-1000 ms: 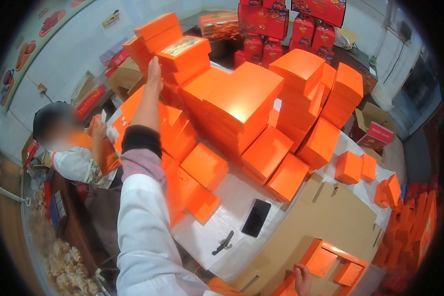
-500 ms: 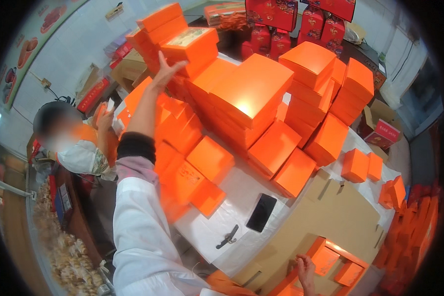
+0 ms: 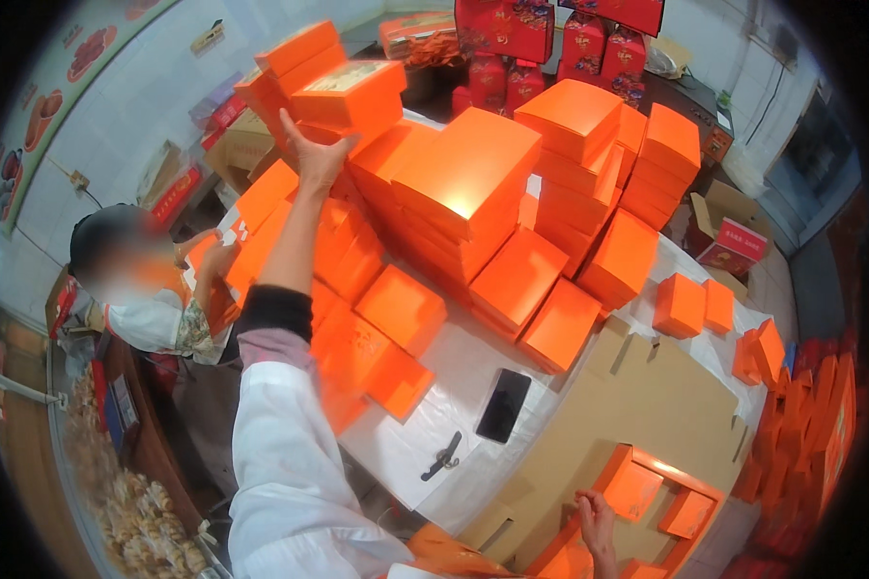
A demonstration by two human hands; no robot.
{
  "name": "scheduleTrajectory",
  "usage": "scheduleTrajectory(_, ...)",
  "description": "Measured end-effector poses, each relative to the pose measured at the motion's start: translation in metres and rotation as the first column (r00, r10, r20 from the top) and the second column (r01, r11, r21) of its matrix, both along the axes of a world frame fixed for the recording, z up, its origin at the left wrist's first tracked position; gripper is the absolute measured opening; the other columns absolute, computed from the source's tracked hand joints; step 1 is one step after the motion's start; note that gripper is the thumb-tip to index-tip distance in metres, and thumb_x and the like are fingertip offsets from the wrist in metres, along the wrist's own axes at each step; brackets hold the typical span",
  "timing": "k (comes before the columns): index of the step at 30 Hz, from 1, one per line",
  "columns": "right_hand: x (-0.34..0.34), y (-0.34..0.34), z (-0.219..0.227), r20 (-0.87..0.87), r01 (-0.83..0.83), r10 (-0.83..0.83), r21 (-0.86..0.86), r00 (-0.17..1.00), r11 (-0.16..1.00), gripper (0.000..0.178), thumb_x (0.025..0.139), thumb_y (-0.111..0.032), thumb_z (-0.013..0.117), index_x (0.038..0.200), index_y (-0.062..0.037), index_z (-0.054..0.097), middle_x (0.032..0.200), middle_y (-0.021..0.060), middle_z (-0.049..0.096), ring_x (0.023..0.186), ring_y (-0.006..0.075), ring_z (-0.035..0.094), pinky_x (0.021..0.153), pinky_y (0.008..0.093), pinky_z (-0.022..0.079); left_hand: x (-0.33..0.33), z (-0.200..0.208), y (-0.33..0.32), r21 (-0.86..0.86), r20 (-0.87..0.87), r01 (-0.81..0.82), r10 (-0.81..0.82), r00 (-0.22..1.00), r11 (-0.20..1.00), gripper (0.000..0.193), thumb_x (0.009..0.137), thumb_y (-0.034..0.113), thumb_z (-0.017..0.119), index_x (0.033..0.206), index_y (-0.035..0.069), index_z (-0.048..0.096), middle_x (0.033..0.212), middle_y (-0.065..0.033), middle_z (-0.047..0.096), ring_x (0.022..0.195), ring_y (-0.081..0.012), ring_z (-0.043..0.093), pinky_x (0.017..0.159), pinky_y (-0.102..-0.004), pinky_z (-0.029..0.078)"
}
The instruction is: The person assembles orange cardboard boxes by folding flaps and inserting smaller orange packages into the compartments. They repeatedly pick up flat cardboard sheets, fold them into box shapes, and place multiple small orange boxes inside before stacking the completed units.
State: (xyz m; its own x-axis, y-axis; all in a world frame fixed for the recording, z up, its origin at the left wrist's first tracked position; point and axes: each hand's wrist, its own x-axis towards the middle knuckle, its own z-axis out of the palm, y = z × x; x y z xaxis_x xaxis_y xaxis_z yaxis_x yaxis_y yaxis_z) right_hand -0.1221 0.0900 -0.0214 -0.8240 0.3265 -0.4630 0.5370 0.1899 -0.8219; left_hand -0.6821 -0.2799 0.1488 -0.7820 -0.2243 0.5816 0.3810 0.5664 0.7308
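My left hand (image 3: 314, 159) is stretched far out with thumb and fingers spread, up against a tall stack of orange cardboard boxes (image 3: 372, 96). The box near its fingertips has a patterned patch on its lid; whether the palm touches the cardboard I cannot make out. At the lower right, my right hand (image 3: 599, 521) hangs with fingers loosely bent and nothing visible in them. Beside it an open orange box (image 3: 710, 502) holds smaller orange boxes (image 3: 632, 490), lying on a flat brown cardboard sheet (image 3: 570, 454).
More orange boxes (image 3: 468, 169) are piled across the white-covered table. A black phone (image 3: 503, 405) and a small dark tool (image 3: 442, 457) lie nearer me. Another person (image 3: 154, 309) handles orange packaging on the left. Red gift boxes (image 3: 502, 39) stand behind; an open carton (image 3: 734, 227) sits at right.
The whole view has shifted slightly, with the boxes sitting a little further left. My left hand stays at the stack, fingers spread. My right hand remains by the open box.
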Motion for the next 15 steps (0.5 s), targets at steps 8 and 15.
scheduleTrajectory(8,-0.047,-0.017,0.045,-0.275,0.057,-0.128,-0.254,0.953,0.965,0.026,0.089,-0.011,0.048,0.111,0.0021,0.048,0.108,0.0103,0.054,0.098,0.0181,0.053,0.086,0.0302,0.042,0.147,0.069,0.041,-0.034,-0.129,0.206,-0.208,0.970,0.978,0.123,0.055,0.021,0.082,0.139,0.010,-0.007,0.140,-0.0177,0.011,0.127,-0.0307,0.021,0.102,-0.0467,0.027)
scheduleTrajectory(15,-0.060,-0.018,0.134,-0.394,-0.133,-0.300,-0.769,0.869,0.625,0.063,0.088,-0.034,0.050,0.136,-0.0063,0.020,0.134,0.0137,0.033,0.120,0.0248,0.040,0.095,0.0363,0.037,0.347,-0.024,0.154,-0.297,-0.252,0.476,-0.549,0.797,0.828,0.126,0.049,0.022,0.085,0.137,0.006,-0.002,0.137,-0.0157,0.009,0.125,-0.0300,0.023,0.098,-0.0459,0.032)
